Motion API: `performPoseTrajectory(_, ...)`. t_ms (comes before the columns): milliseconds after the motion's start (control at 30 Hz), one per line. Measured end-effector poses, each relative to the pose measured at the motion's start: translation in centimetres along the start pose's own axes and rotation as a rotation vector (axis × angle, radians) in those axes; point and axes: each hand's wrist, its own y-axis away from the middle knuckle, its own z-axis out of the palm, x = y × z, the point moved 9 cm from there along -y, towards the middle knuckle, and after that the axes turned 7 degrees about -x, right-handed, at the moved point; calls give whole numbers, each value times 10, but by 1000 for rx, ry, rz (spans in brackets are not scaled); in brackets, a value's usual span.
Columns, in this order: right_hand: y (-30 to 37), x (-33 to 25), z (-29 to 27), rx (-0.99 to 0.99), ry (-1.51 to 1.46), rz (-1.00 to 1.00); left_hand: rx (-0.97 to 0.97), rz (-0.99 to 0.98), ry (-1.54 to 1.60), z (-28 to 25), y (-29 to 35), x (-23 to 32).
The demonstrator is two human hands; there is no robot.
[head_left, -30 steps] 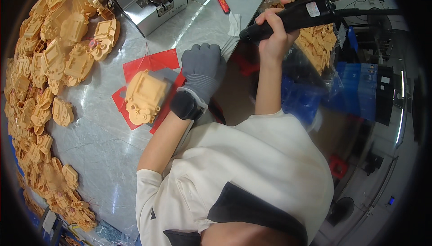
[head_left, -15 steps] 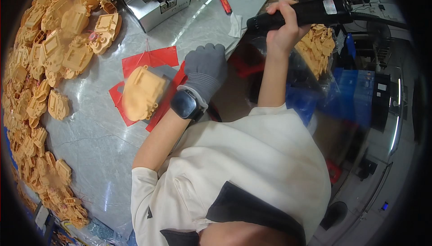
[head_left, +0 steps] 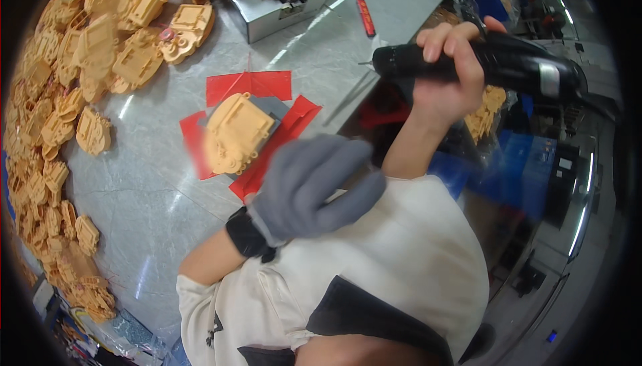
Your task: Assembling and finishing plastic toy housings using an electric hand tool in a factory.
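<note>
My right hand (head_left: 449,92), bare, grips a black corded electric screwdriver (head_left: 511,65) held level off the table's right edge, its thin bit pointing left. My left hand (head_left: 314,189), in a grey glove with a black watch at the wrist, is raised in front of my white shirt. Its fingers are bent and the thumb stands apart from them; I see nothing between them, though motion blurs it. Left of that hand, a yellow plastic housing (head_left: 237,132) lies on a dark grey block (head_left: 273,106), with red tape (head_left: 249,87) strips around it on the table.
Many yellow plastic housings (head_left: 97,45) are heaped along the left side of the grey table (head_left: 147,199). A silver metal box-shaped device (head_left: 284,5) stands at the back. A red cutter-like tool (head_left: 366,18) lies near the right edge. Blue bins (head_left: 521,158) stand at the right.
My left hand has drawn back from beside the taped block towards my shirt, its fingers turned to the right. The screwdriver in my right hand has shifted slightly, and the view has moved.
</note>
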Motion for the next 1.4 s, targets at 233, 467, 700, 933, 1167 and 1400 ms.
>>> performPoseTrajectory(233, -56, 48, 44, 118, 165, 37, -192, -639, -216, -25, 94, -105)
performPoseTrajectory(467, -68, 107, 84, 59, 410, 217, 76, -706, -195, -32, 133, -107)
performPoseTrajectory(700, -55, 117, 71, -189, 321, 237, 69, -727, -124, -36, 137, -112)
performPoseTrajectory(933, 29, 39, 159, -565, -88, 329, 79, -706, -83, -43, 137, -114)
performPoseTrajectory(1167, 49, 49, 164, -706, -48, 373, 118, -640, -109, -43, 146, -112)
performPoseTrajectory(1400, 59, 63, 163, -546, 5, 457, 112, -643, -112, -44, 147, -108)
